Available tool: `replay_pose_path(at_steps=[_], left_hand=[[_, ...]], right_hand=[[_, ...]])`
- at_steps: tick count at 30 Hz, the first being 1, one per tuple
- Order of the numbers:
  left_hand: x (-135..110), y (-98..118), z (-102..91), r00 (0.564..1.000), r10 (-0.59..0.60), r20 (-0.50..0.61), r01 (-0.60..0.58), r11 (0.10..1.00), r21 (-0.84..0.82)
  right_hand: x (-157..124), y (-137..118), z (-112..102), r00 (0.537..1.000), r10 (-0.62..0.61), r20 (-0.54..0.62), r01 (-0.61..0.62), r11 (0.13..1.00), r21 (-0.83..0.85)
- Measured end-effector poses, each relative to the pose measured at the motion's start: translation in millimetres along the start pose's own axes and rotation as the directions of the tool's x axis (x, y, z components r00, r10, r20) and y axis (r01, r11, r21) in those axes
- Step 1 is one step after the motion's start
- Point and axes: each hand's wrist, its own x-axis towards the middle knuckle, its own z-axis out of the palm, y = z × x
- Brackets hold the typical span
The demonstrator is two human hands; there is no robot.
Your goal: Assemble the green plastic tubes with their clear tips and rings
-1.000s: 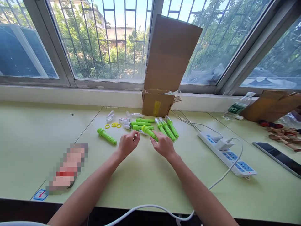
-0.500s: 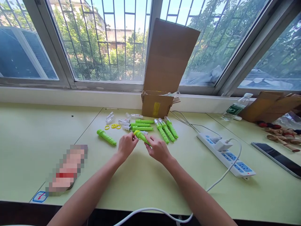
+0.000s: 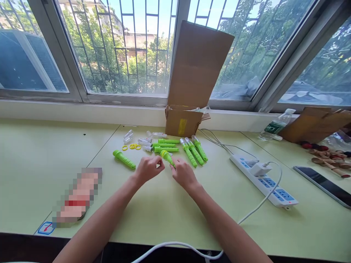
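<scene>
My right hand is closed around the lower end of a bright green ribbed plastic handle, which has a yellow ring near its upper end. The handle tilts up and to the left. Beside it my left hand is curled, thumb and forefinger forming a small loop; no object shows in it and it looks apart from the handle. Several loose green handles lie just beyond. Left of them are yellow rings, clear caps and small white-and-clear cylinders. Another green handle rests alone to the left.
Three green handles with clear caps lie to the right. Behind stands an open cardboard box. A power strip with cables, a phone and a water bottle occupy the right side. A blurred, pixelated object lies front left.
My left hand has come off the upper end of the green handle and moved slightly down. The handle, still in my right hand, has shifted a little right, its yellow-ringed end now uncovered.
</scene>
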Motion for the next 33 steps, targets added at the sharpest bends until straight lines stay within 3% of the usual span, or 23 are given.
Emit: replay_pose_path(at_steps=[4, 10, 13, 18, 26, 33], left_hand=[[-4, 17, 2.9, 0.998, 0.054, 0.037, -0.055, 0.998, 0.031], [1, 1, 7.0, 0.975, -0.22, 0.036, 0.218, 0.974, 0.056], [4, -9, 6.6, 0.953, -0.296, 0.055, 0.294, 0.955, 0.045], [4, -10, 8.3, 0.947, -0.307, 0.09, 0.305, 0.952, 0.036], [2, -7, 9.3, 0.897, -0.426, 0.115, 0.401, 0.895, 0.194], [4, -14, 10.4, 0.932, -0.337, 0.135, 0.314, 0.934, 0.17]], right_hand=[[3, 11, 1, 0.999, 0.017, 0.051, -0.016, 1.0, -0.022], [2, 9, -1, 1.0, 0.002, 0.008, -0.001, 0.995, -0.104], [0, 6, -2, 0.999, -0.042, -0.019, 0.04, 0.993, -0.109], [-1, 6, -3, 0.991, -0.129, -0.037, 0.123, 0.983, -0.136], [-1, 3, -1, 0.958, -0.288, 0.019, 0.284, 0.93, -0.234], [-3, 1, -3, 0.955, -0.296, 0.019, 0.292, 0.924, -0.246]])
